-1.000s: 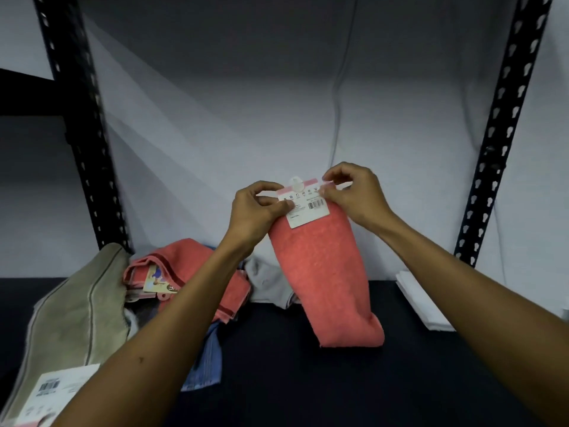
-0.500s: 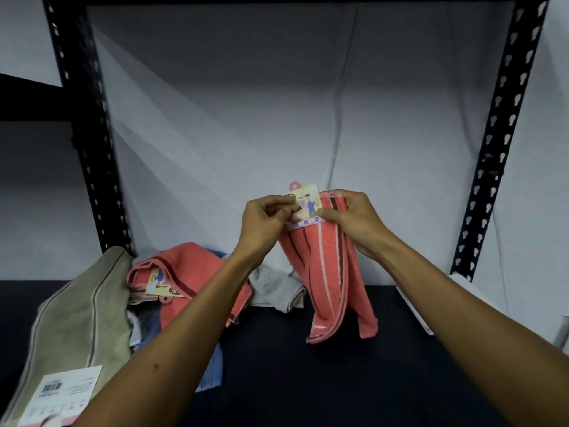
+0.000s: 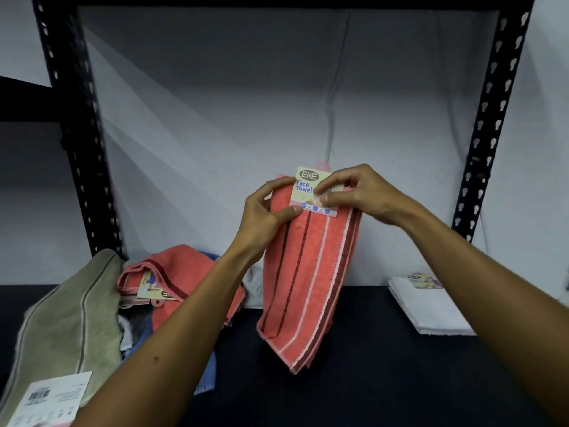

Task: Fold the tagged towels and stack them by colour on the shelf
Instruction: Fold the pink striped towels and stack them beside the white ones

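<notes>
**Pink Towel Held Up By Its Top Edge**

The person holds a pink striped towel (image 3: pixel 303 272) up in the air above the dark shelf (image 3: pixel 369 380). The left hand (image 3: pixel 264 217) grips the top left corner of the towel, with the thumb in front and the fingers curled behind. The right hand (image 3: pixel 354 192) pinches the paper tag (image 3: pixel 309 188) and the top edge of the towel beside it. The tag reads "Face Towel". The towel hangs down between the two hands, and its bottom end seems to reach down to the shelf (hard to tell if it touches).

To do this step well, the person should probably keep the top edge straight and level, so the sides line up. The tag should stay flat and on the outside, so it shows after folding. Then the towel can be folded in half without bunching.

Another pink towel (image 3: pixel 181 282) lies on the shelf to the left, in a messy pile with a blue cloth (image 3: pixel 206 374) and a green-grey towel (image 3: pixel 67 328). This looks like the right place for the pink stack. A folded white towel (image 3: pixel 431 309) sits well apart on the right.
</notes>
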`<act>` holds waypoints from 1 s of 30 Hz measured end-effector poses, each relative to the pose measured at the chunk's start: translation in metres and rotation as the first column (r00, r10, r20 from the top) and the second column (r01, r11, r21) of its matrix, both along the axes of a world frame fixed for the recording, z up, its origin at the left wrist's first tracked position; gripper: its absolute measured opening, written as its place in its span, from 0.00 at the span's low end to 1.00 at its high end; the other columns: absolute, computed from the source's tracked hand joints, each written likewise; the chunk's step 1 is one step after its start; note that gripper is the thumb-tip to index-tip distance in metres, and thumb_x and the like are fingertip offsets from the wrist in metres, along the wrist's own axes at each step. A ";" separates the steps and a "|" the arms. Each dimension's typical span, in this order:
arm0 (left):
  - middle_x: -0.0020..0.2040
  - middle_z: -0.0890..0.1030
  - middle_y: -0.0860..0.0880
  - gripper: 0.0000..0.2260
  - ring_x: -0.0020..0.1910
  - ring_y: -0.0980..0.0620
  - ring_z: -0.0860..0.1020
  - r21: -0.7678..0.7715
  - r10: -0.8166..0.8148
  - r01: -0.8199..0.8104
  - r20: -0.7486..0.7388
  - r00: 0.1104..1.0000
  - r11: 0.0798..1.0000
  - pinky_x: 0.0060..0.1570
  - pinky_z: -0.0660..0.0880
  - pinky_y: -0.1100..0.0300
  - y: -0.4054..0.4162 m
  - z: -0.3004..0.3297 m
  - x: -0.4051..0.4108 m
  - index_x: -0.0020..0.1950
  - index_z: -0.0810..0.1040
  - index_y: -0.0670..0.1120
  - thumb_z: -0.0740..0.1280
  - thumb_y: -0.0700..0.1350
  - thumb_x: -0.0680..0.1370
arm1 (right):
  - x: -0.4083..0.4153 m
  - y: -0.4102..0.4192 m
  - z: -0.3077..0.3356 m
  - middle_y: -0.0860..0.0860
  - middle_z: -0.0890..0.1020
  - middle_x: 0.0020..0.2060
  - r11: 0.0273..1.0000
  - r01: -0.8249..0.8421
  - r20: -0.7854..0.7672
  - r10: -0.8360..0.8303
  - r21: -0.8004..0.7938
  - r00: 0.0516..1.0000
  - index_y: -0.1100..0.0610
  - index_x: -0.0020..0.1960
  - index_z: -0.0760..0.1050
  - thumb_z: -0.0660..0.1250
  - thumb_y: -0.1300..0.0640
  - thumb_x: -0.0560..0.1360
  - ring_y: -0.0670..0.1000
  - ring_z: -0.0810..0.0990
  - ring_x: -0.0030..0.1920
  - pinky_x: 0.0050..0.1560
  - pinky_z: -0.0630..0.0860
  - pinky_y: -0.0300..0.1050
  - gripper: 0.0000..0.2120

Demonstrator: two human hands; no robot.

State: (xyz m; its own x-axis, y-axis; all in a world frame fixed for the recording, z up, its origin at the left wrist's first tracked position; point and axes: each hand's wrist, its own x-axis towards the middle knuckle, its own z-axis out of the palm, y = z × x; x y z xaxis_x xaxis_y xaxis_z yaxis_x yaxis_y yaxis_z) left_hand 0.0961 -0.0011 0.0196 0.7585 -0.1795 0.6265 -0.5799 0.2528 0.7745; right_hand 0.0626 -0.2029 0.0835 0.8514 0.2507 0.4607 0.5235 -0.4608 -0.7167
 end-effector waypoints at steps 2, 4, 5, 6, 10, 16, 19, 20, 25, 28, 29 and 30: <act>0.53 0.84 0.43 0.21 0.50 0.44 0.84 0.017 -0.002 0.001 0.026 1.000 1.000 0.47 0.81 0.54 -0.003 0.001 -0.002 0.60 0.79 0.48 0.73 0.30 0.72 | -0.002 -0.001 0.014 0.48 0.85 0.45 0.975 0.023 -0.015 -0.027 -0.222 1.000 0.52 0.47 0.85 0.74 0.62 0.73 0.49 0.86 0.42 0.40 0.80 0.39 0.07; 0.53 0.84 0.42 0.19 0.50 0.45 0.84 0.005 -0.019 0.019 0.032 0.999 1.000 0.46 0.81 0.54 -0.003 0.000 -0.003 0.61 0.79 0.46 0.72 0.31 0.73 | -0.002 0.000 0.024 0.47 0.85 0.45 0.960 0.048 0.017 -0.045 -0.276 0.999 0.51 0.47 0.85 0.74 0.63 0.72 0.47 0.85 0.43 0.39 0.80 0.37 0.08; 0.53 0.85 0.42 0.17 0.49 0.45 0.84 0.004 -0.029 0.029 0.029 0.999 1.000 0.47 0.81 0.54 -0.001 -0.001 -0.002 0.60 0.79 0.45 0.72 0.31 0.74 | -0.001 0.000 0.026 0.47 0.85 0.45 0.964 0.069 0.035 -0.062 -0.255 0.997 0.51 0.46 0.85 0.75 0.63 0.72 0.47 0.85 0.43 0.39 0.79 0.36 0.08; 0.52 0.85 0.43 0.15 0.49 0.46 0.84 0.022 -0.034 0.034 0.027 0.999 0.999 0.47 0.81 0.54 0.001 -0.005 -0.001 0.58 0.79 0.43 0.71 0.31 0.74 | -0.001 -0.001 0.028 0.47 0.86 0.45 0.972 0.090 0.047 -0.082 -0.218 0.996 0.51 0.46 0.85 0.75 0.64 0.72 0.47 0.85 0.43 0.39 0.79 0.36 0.09; 0.44 0.85 0.53 0.07 0.44 0.56 0.82 0.226 -0.052 0.050 0.002 0.999 0.973 0.47 0.78 0.64 0.007 -0.042 0.006 0.48 0.83 0.41 0.71 0.31 0.74 | 0.002 -0.015 0.027 0.51 0.85 0.43 0.985 0.173 0.045 -0.172 -0.009 0.984 0.54 0.48 0.85 0.74 0.66 0.71 0.48 0.84 0.36 0.33 0.80 0.39 0.09; 0.47 0.83 0.46 0.16 0.43 0.47 0.77 0.391 -0.058 0.146 -0.228 0.972 0.909 0.47 0.77 0.54 0.027 -0.118 0.019 0.51 0.86 0.53 0.74 0.33 0.72 | 0.007 -0.043 0.019 0.51 0.86 0.40 0.948 0.249 -0.016 -0.251 0.198 0.968 0.54 0.46 0.84 0.74 0.68 0.70 0.49 0.85 0.35 0.37 0.83 0.43 0.10; 0.40 0.83 0.50 0.16 0.40 0.50 0.79 0.251 0.047 0.037 -0.320 0.946 0.967 0.40 0.79 0.60 0.037 -0.132 0.019 0.43 0.87 0.52 0.71 0.30 0.73 | 0.013 -0.064 0.002 0.52 0.85 0.40 0.914 0.302 -0.064 -0.296 0.270 0.953 0.54 0.45 0.84 0.74 0.69 0.70 0.48 0.84 0.34 0.37 0.81 0.39 0.11; 0.38 0.83 0.50 0.15 0.38 0.50 0.79 0.172 0.081 -0.020 -0.359 0.930 0.985 0.38 0.79 0.62 0.040 -0.132 0.018 0.40 0.86 0.50 0.70 0.30 0.74 | 0.014 -0.071 -0.007 0.53 0.85 0.42 0.901 0.323 -0.090 -0.311 0.288 0.946 0.54 0.46 0.84 0.74 0.69 0.70 0.47 0.84 0.34 0.37 0.80 0.38 0.12; 0.33 0.79 0.48 0.09 0.28 0.53 0.76 -0.127 0.054 -0.137 -0.511 0.858 0.982 0.28 0.74 0.63 0.054 -0.123 0.022 0.44 0.82 0.46 0.67 0.33 0.77 | 0.012 -0.093 -0.061 0.56 0.83 0.49 0.846 0.398 -0.288 -0.306 0.354 0.907 0.59 0.52 0.83 0.72 0.70 0.71 0.49 0.84 0.34 0.37 0.82 0.40 0.12; 0.31 0.80 0.48 0.07 0.26 0.54 0.77 -0.205 0.036 -0.173 -0.540 0.841 0.963 0.28 0.76 0.63 0.054 -0.116 0.023 0.47 0.80 0.44 0.65 0.33 0.78 | 0.006 -0.098 -0.093 0.59 0.84 0.49 0.794 0.429 -0.388 -0.267 0.431 0.882 0.60 0.48 0.83 0.72 0.71 0.70 0.51 0.85 0.35 0.36 0.82 0.41 0.10; 0.33 0.82 0.48 0.07 0.29 0.54 0.79 -0.216 0.043 -0.194 -0.556 0.830 0.957 0.31 0.78 0.62 0.054 -0.115 0.024 0.47 0.79 0.43 0.65 0.33 0.78 | 0.003 -0.100 -0.104 0.60 0.84 0.48 0.780 0.452 -0.429 -0.263 0.432 0.864 0.61 0.48 0.83 0.72 0.72 0.70 0.52 0.85 0.36 0.37 0.82 0.42 0.10; 0.34 0.82 0.47 0.08 0.30 0.53 0.80 -0.197 0.060 -0.211 -0.579 0.813 0.958 0.32 0.79 0.61 0.054 -0.115 0.025 0.46 0.79 0.43 0.64 0.32 0.78 | -0.001 -0.102 -0.116 0.61 0.85 0.47 0.779 0.474 -0.473 -0.263 0.410 0.841 0.63 0.49 0.82 0.72 0.72 0.70 0.53 0.86 0.37 0.38 0.83 0.43 0.10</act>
State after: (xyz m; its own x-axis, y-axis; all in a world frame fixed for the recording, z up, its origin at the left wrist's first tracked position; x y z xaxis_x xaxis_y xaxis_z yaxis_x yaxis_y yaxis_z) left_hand 0.1208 0.0532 -0.0950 0.9945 0.0505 0.0915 -0.1043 0.4255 0.8989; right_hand 0.0619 -0.3053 -0.0321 0.9550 -0.2906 0.0599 0.0353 -0.0891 -0.9954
